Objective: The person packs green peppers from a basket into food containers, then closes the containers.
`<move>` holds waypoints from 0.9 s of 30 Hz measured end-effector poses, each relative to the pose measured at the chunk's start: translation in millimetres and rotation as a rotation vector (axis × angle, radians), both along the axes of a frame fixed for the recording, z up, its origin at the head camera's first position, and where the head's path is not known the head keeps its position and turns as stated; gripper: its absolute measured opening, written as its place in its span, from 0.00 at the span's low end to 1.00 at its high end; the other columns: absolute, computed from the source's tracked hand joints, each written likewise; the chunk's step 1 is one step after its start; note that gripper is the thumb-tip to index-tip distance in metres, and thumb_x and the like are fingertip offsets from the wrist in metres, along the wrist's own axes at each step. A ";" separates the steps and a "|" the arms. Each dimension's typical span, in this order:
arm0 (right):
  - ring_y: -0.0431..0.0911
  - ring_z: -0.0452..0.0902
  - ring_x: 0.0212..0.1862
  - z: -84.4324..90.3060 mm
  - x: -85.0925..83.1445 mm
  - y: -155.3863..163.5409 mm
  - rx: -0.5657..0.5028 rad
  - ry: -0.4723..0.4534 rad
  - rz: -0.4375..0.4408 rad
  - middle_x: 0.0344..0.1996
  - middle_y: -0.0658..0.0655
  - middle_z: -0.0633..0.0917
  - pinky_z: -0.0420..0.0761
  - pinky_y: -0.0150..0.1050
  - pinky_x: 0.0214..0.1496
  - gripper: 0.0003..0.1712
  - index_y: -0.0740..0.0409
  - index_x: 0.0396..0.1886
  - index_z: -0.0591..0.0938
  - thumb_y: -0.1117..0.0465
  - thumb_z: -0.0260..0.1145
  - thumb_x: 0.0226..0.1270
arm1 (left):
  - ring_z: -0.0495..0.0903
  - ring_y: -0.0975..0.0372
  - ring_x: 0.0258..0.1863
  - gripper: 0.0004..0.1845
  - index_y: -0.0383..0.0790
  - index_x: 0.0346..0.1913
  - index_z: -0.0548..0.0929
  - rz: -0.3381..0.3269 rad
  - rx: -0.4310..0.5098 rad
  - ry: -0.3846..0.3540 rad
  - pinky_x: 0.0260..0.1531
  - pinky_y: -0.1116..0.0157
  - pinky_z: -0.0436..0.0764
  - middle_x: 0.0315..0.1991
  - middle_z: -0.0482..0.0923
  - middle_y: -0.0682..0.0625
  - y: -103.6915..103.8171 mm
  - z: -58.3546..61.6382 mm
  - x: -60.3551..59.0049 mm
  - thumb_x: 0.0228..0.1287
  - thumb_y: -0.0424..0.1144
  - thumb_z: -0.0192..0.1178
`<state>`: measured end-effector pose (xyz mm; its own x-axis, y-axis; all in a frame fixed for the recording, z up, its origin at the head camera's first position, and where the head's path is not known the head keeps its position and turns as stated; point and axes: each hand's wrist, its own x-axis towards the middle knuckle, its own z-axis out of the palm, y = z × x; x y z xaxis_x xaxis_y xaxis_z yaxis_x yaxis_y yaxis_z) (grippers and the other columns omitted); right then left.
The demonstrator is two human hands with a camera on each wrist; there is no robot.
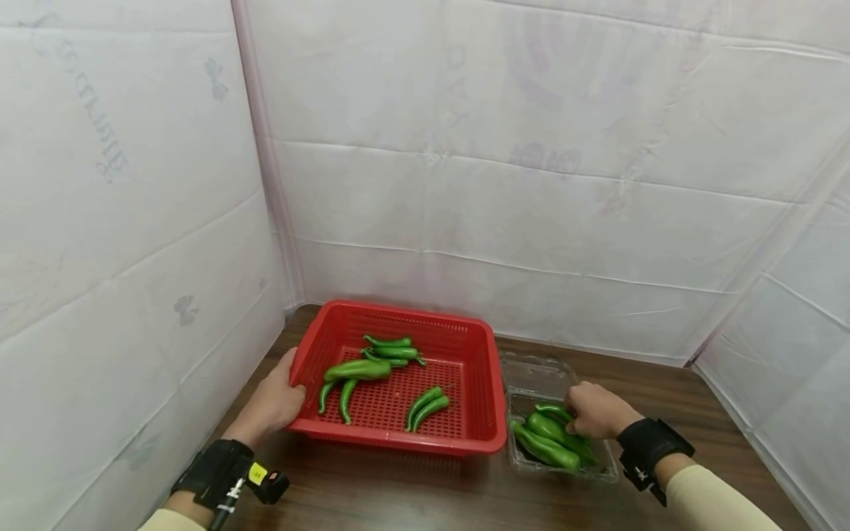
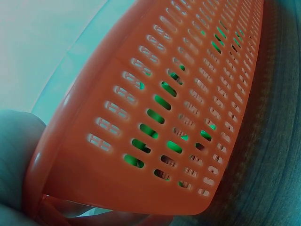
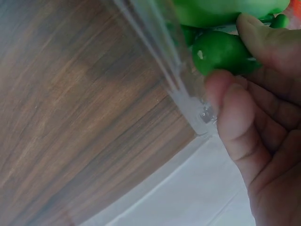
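My left hand (image 1: 274,394) grips the left rim of a red plastic basket (image 1: 398,438), thumb over the inside. Several green peppers lie in the basket: a large one (image 1: 358,370) on slimmer ones at left, a group (image 1: 397,353) behind, and two slim peppers (image 1: 430,411) toward the right. Over a clear plastic container (image 1: 591,472) to the right, my right hand (image 1: 600,410) pinches a green pepper (image 3: 221,52) between thumb and fingers. Larger green peppers (image 1: 547,448) lie beneath and beside it. Through the basket's slots (image 2: 162,102), green shows in the left wrist view.
The container's clear lid (image 1: 534,374) lies folded back behind it, close by the basket's right side. Everything stands on a dark wood-grain table (image 1: 372,490). White sheeting (image 1: 518,206) walls the back and both sides.
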<state>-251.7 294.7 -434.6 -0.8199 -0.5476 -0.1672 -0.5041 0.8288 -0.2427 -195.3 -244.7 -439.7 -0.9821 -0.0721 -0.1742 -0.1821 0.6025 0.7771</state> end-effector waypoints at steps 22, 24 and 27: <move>0.34 0.43 0.22 -5.3 4.0 6.1 -0.049 0.203 0.019 0.18 0.41 0.52 0.50 0.32 0.28 0.27 0.43 0.16 0.63 0.75 0.61 0.64 | 0.79 0.43 0.58 0.39 0.35 0.83 0.43 -0.004 -0.025 -0.007 0.55 0.44 0.80 0.69 0.70 0.27 -1.6 -0.8 -0.9 0.74 0.31 0.45; 0.34 0.44 0.21 -7.6 3.4 6.9 -0.049 0.199 0.031 0.18 0.41 0.53 0.51 0.32 0.27 0.26 0.44 0.16 0.66 0.74 0.63 0.65 | 0.79 0.43 0.58 0.39 0.35 0.83 0.44 -0.004 -0.027 -0.006 0.55 0.44 0.80 0.69 0.70 0.27 -1.4 -0.6 -0.8 0.74 0.31 0.45; 0.33 0.46 0.20 -11.4 2.0 7.7 -0.043 0.203 0.042 0.17 0.40 0.55 0.52 0.31 0.26 0.25 0.44 0.15 0.70 0.73 0.64 0.66 | 0.79 0.43 0.57 0.39 0.36 0.83 0.44 -0.003 -0.024 -0.008 0.54 0.44 0.81 0.69 0.71 0.28 -1.1 -0.1 -1.2 0.74 0.31 0.45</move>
